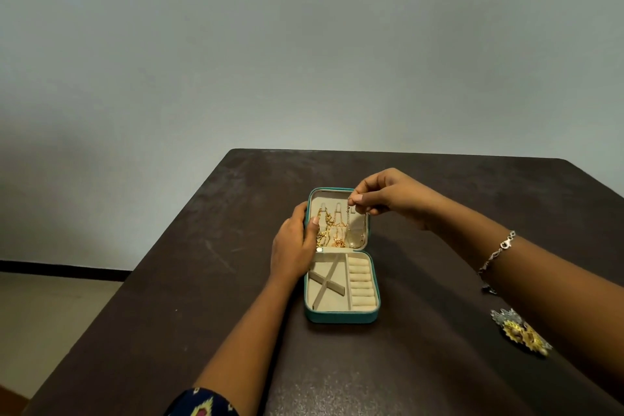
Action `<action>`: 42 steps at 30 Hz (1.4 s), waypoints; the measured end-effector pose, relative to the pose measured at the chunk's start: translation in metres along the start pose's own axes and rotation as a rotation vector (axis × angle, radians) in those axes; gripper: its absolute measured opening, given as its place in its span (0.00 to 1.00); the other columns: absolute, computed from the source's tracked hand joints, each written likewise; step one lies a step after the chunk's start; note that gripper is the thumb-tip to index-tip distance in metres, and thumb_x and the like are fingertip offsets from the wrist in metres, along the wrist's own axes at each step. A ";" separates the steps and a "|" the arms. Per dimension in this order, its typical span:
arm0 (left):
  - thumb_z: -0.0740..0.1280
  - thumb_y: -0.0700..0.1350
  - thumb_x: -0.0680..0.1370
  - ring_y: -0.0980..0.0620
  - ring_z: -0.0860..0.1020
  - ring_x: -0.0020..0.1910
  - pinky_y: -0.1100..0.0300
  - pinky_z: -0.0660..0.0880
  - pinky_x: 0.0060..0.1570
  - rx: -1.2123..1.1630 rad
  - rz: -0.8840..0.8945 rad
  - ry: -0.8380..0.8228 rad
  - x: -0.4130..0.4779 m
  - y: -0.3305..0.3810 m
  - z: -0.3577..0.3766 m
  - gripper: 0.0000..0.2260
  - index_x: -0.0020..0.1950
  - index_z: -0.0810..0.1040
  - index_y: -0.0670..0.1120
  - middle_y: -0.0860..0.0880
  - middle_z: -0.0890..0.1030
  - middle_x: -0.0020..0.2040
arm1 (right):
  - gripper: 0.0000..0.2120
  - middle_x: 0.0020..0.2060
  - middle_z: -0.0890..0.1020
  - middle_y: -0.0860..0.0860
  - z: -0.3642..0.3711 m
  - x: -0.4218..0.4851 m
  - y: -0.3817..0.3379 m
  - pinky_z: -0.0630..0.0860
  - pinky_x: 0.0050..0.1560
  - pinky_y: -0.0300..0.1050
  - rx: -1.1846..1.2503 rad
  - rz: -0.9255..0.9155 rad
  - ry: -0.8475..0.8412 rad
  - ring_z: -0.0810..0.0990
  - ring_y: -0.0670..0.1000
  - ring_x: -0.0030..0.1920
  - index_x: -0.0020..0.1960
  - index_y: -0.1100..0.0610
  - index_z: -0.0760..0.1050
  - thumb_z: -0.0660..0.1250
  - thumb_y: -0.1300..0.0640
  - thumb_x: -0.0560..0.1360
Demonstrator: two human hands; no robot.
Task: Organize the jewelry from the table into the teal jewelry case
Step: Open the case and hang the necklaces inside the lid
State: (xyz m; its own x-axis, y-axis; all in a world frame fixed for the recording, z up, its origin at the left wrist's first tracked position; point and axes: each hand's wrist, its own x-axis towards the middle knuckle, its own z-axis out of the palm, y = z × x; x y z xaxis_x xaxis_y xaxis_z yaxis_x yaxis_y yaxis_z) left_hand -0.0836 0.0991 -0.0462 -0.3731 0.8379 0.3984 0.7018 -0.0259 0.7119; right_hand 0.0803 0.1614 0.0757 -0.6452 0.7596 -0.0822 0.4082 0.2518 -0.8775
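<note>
The teal jewelry case [341, 317] lies open on the dark table [236, 280], its beige lid tilted up at the back. Gold chains [332, 236] hang from hooks inside the lid. My left hand [295, 243] holds the lid's left edge, thumb on the inner face. My right hand [388, 197] pinches a thin chain [348, 216] at the lid's upper right, and the chain hangs down against the lining. The case's lower half shows ring rolls [362, 284] on the right and crossed dividers [326, 280] on the left.
A cluster of gold and silver ornate pieces [521, 331] lies on the table at the right, beside my right forearm. A silver bracelet [499, 252] is on my right wrist. The table's left edge drops to the floor; a plain wall stands behind.
</note>
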 end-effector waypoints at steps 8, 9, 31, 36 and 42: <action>0.57 0.49 0.80 0.51 0.78 0.49 0.47 0.76 0.48 -0.029 -0.018 -0.015 -0.001 0.001 -0.001 0.16 0.67 0.67 0.50 0.48 0.80 0.52 | 0.06 0.43 0.82 0.52 0.010 0.011 0.015 0.74 0.45 0.40 -0.472 -0.151 0.164 0.78 0.46 0.44 0.48 0.59 0.79 0.65 0.59 0.75; 0.57 0.49 0.80 0.51 0.78 0.49 0.47 0.76 0.49 -0.031 -0.018 -0.018 -0.001 0.001 -0.001 0.16 0.67 0.67 0.49 0.48 0.80 0.52 | 0.06 0.44 0.82 0.53 0.011 0.012 0.016 0.74 0.46 0.43 -0.515 -0.167 0.192 0.78 0.47 0.45 0.49 0.59 0.79 0.65 0.59 0.75; 0.56 0.50 0.80 0.54 0.80 0.45 0.49 0.78 0.46 -0.078 0.001 -0.040 -0.001 -0.001 -0.001 0.15 0.67 0.67 0.51 0.50 0.81 0.50 | 0.14 0.37 0.78 0.56 0.022 0.029 0.051 0.69 0.31 0.42 -1.101 -0.656 0.537 0.76 0.54 0.36 0.39 0.57 0.81 0.80 0.56 0.57; 0.56 0.49 0.80 0.54 0.80 0.44 0.50 0.78 0.45 -0.082 0.011 -0.029 -0.001 -0.001 -0.001 0.15 0.66 0.67 0.51 0.50 0.81 0.50 | 0.14 0.38 0.78 0.56 0.019 0.028 0.056 0.70 0.31 0.42 -1.079 -0.708 0.567 0.76 0.53 0.36 0.41 0.57 0.81 0.80 0.56 0.58; 0.56 0.49 0.80 0.54 0.80 0.45 0.48 0.78 0.46 -0.093 0.009 -0.032 -0.001 -0.001 -0.001 0.15 0.66 0.67 0.51 0.51 0.81 0.50 | 0.17 0.39 0.79 0.56 0.021 0.034 0.057 0.71 0.34 0.45 -0.909 -0.695 0.639 0.77 0.55 0.38 0.44 0.59 0.76 0.79 0.62 0.58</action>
State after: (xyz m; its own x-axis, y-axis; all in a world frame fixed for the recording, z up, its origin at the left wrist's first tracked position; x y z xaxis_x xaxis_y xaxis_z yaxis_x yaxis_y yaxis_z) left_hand -0.0847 0.0979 -0.0469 -0.3464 0.8541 0.3879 0.6456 -0.0830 0.7592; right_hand 0.0676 0.1888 0.0130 -0.5806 0.3933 0.7129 0.5651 0.8250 0.0050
